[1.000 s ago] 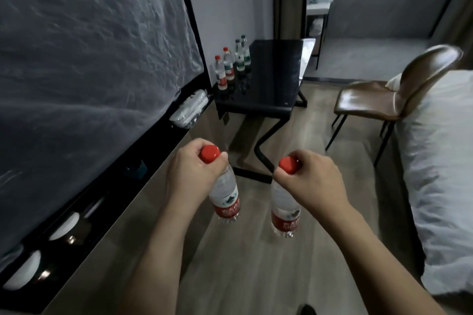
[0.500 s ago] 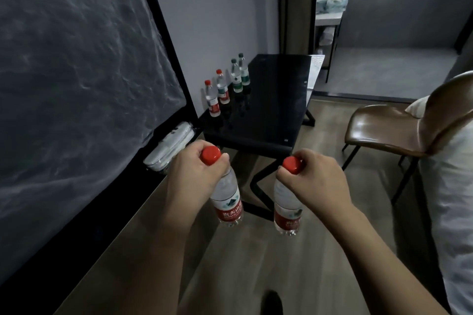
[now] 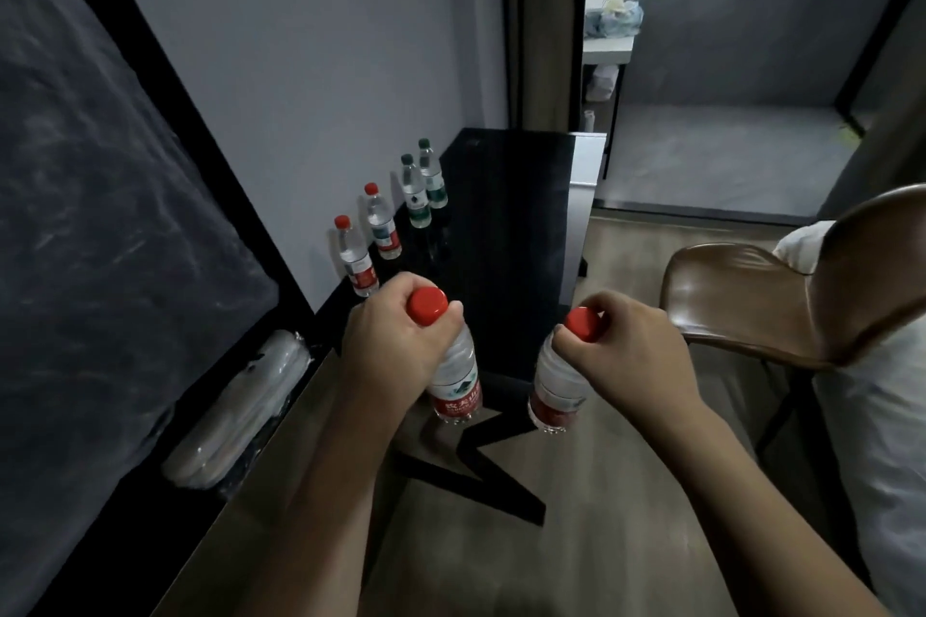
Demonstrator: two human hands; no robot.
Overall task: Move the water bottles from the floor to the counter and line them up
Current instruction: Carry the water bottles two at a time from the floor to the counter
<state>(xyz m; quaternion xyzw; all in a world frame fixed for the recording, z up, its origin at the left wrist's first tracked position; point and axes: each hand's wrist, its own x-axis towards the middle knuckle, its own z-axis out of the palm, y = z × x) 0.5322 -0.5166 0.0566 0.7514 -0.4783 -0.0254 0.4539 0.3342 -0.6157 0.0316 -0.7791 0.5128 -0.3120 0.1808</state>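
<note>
bottle necks (image 3: pixel 441 338) under the fingers (image 3: pixel 591 311); chair (image 3: pixel 781 306) cut off at right edge

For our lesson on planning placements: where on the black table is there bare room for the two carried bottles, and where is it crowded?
Crowded: the wall edge of the black table, where two red-capped bottles and two green-capped bottles stand in a row. Free: the rest of the top, from that row to the chair side, and the near corner before the nearest red-capped bottle.

I see four bottles (image 3: pixel 388 215) lining the table's (image 3: pixel 506 236) left edge by the wall; its middle and right lie bare. A chair (image 3: pixel 781 306) crowds the right.
</note>
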